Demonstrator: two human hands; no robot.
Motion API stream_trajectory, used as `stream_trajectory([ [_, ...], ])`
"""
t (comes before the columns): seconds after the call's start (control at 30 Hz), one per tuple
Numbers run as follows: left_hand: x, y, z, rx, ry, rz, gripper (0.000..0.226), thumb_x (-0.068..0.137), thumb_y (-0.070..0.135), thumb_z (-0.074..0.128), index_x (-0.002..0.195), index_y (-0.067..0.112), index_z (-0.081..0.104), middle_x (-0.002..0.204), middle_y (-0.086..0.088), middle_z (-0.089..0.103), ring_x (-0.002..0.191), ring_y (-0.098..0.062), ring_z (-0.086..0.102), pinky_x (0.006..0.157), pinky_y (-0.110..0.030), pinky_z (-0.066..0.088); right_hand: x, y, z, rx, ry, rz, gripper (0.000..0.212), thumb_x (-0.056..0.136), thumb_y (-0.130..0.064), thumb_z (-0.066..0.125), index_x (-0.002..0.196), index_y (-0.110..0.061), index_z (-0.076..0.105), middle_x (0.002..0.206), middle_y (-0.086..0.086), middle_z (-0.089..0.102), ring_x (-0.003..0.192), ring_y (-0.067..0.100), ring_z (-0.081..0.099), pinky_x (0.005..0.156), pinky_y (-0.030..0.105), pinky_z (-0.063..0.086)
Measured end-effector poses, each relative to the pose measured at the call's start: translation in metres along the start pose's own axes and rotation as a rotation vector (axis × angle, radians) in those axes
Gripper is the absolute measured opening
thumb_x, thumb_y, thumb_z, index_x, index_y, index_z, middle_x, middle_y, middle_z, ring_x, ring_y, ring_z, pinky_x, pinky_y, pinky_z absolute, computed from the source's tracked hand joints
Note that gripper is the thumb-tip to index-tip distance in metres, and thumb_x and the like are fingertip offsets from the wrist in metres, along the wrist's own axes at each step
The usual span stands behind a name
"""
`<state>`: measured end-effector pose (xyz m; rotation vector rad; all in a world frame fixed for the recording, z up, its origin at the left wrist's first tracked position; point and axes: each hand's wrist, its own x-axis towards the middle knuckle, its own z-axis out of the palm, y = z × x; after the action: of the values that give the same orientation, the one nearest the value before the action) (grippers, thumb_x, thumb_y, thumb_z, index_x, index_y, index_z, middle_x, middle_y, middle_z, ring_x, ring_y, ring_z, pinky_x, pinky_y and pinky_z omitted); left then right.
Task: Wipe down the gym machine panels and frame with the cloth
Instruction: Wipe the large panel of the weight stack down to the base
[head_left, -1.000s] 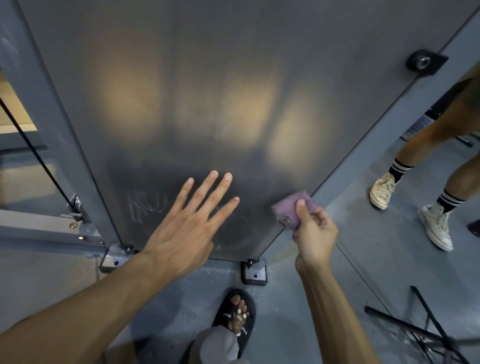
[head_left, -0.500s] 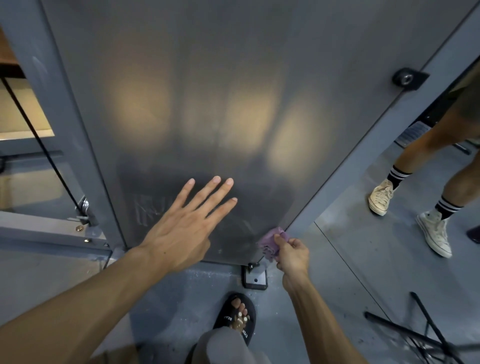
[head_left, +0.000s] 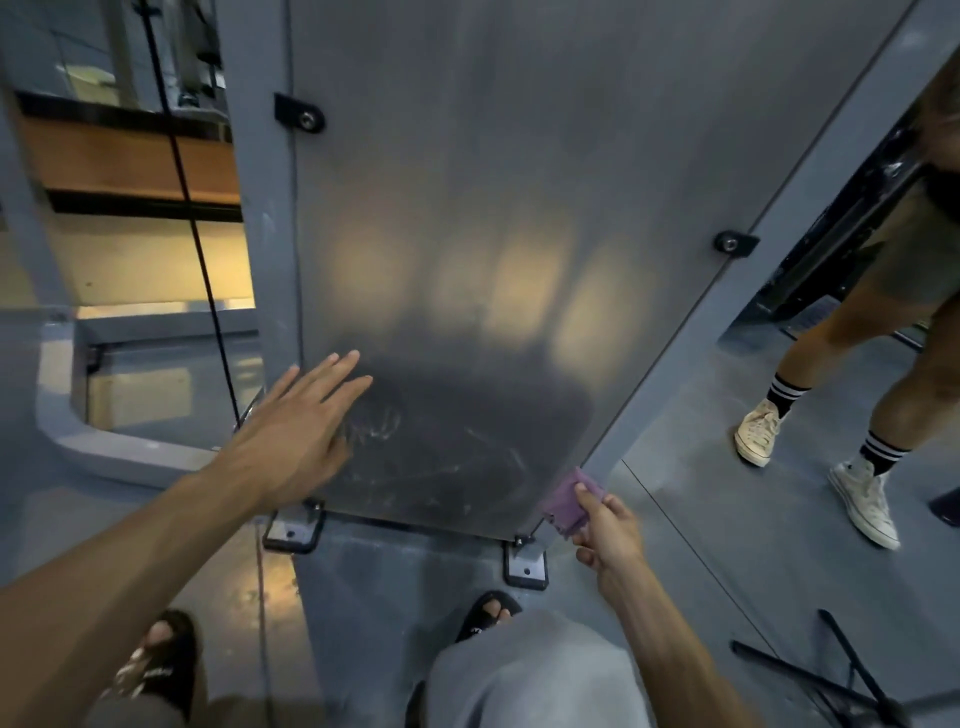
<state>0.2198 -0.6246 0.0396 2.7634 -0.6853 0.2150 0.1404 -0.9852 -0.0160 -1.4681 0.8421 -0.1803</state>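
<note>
Grey gym flooring (head_left: 727, 519) surrounded the machine, with a bystander's legs (head_left: 857, 364) well apart at the right. Largest in view was the metal panel (head_left: 493, 234), smeared with pale streaks near its lower edge. Flanking it stood the grey frame post (head_left: 737, 312). The left hand (head_left: 296, 431) lay flat on the panel, fingers extended and loosely together. The right hand (head_left: 605, 525) pinched the purple cloth (head_left: 569, 501) against the post's base. Judgement: firm, overlapping strokes along the post were advisable, followed by the streaked lower panel.
</note>
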Motion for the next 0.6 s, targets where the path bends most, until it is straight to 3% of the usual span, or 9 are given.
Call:
stream_trajectory([
  [0.13,-0.010,0.002,-0.018,-0.079,0.011,-0.023,0.074,0.097,0.023,0.063,0.162,0.021,0.027,0.172,0.002,0.011,0.159,-0.019,0.010,0.128,-0.045,0.010,-0.020,0.001,-0.007,0.075,-0.013,0.072,0.015,0.100,-0.022,0.066,0.092,-0.016,0.055,0.058,0.005,0.050,0.035,0.009,0.044,0.034,0.016,0.034],
  [0.27,-0.006,0.027,-0.017,-0.153,0.028,0.065,0.073,0.097,0.021,0.063,0.161,0.022,0.029,0.171,0.005,0.016,0.158,-0.017,0.014,0.128,-0.041,0.017,-0.029,0.013,-0.007,0.268,-0.078,0.190,0.008,0.102,-0.021,0.063,0.100,-0.013,0.062,0.073,0.012,0.062,0.052,0.018,0.055,0.038,0.022,0.048],
  [0.37,-0.001,0.049,-0.005,-0.143,-0.074,0.161,0.072,0.099,0.020,0.060,0.162,0.024,0.026,0.171,0.009,0.015,0.158,-0.011,0.011,0.129,-0.038,0.015,-0.032,0.031,-0.011,0.371,-0.082,0.252,0.007,0.102,-0.022,0.062,0.107,-0.017,0.064,0.085,0.012,0.067,0.058,0.020,0.064,0.043,0.024,0.054],
  [0.47,0.007,0.067,-0.005,-0.098,-0.148,0.260,0.070,0.101,0.021,0.056,0.162,0.030,0.023,0.169,0.015,0.015,0.157,-0.005,0.012,0.128,-0.029,0.012,-0.032,0.047,-0.014,0.438,-0.095,0.304,0.010,0.101,-0.022,0.063,0.096,-0.014,0.064,0.074,0.009,0.067,0.055,0.017,0.066,0.045,0.023,0.055],
  [0.6,0.028,0.088,-0.023,0.070,-0.237,0.386,0.066,0.104,0.023,0.049,0.163,0.030,0.021,0.168,0.016,0.015,0.156,-0.004,0.012,0.121,-0.016,0.000,-0.028,0.057,-0.014,0.542,-0.117,0.354,0.009,0.101,-0.016,0.059,0.096,-0.013,0.066,0.074,0.010,0.066,0.052,0.015,0.067,0.046,0.022,0.056],
])
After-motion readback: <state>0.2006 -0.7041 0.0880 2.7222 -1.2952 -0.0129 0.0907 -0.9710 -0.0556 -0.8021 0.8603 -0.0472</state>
